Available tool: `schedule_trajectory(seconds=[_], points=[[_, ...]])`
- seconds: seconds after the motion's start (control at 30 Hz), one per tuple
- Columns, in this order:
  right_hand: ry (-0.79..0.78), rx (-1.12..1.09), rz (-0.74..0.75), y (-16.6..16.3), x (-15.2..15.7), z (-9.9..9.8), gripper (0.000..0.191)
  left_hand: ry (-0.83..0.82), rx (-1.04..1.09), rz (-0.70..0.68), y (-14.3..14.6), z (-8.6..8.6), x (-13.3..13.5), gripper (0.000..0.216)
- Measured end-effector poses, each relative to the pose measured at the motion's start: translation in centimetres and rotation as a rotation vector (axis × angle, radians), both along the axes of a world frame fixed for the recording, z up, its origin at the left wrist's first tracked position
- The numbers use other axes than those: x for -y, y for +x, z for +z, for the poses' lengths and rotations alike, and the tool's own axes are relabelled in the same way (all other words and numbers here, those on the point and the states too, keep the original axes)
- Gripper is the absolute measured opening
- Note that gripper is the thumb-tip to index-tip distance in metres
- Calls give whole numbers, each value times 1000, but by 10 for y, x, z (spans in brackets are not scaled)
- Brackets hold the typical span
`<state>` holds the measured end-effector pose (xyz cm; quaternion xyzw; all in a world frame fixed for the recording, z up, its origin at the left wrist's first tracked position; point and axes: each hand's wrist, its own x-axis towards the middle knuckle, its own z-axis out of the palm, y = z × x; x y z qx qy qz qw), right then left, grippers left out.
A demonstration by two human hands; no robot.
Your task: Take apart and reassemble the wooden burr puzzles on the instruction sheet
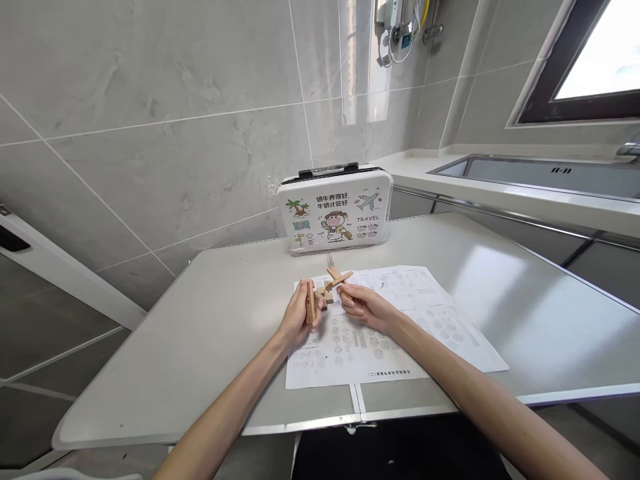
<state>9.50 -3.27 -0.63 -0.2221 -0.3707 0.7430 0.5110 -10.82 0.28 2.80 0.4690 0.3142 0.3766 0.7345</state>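
My left hand [299,315] is closed around an upright wooden stick [311,303] of a small wooden puzzle [326,291]. My right hand [361,304] pinches another wooden bar [341,277] that slants up and to the right from the same puzzle. The joined pieces are held just above a printed instruction sheet [400,327] lying on the grey table [210,333]. Both hands meet at the puzzle, close together near the sheet's far left corner.
A white case [336,212] with cartoon travel pictures and a black handle stands upright at the table's far edge against the tiled wall. A counter with a steel sink [550,173] runs along the right. A window [600,60] is at the upper right.
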Motion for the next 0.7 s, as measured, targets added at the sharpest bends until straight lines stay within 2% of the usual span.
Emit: schedule_trajectory(seconds=[0.13,0.27,0.5,0.7], points=[[-7,-10,14,0,1,0,25,-40,76,-63,-4,0,-7,50],[-32,-1,8,-1,0,-1,27,24,140,-7,-1,2,-4,38],[-60,-17,-16,0,-2,-2,27,126,62,15,4,6,5,45],[-63,-24,-20,-2,-2,-2,28,170,-50,55,3,-1,0,47]])
